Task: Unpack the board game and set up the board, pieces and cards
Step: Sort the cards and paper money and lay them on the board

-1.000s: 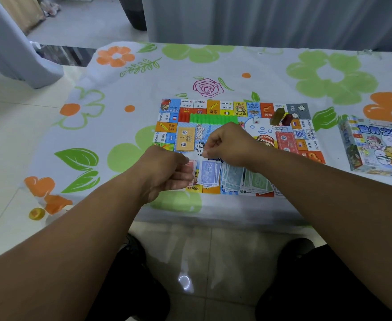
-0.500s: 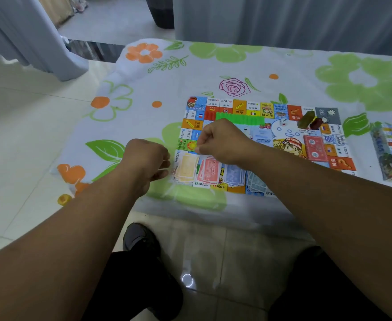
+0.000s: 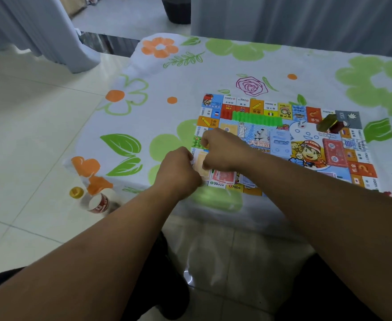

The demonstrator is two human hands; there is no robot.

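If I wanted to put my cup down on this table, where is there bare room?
The widest bare cloth lies left of the board, out to the table's left edge. Another strip runs beyond the board, around the purple rose. Crowded: the board's near left corner, where the left hand and the right hand meet over the card stacks.
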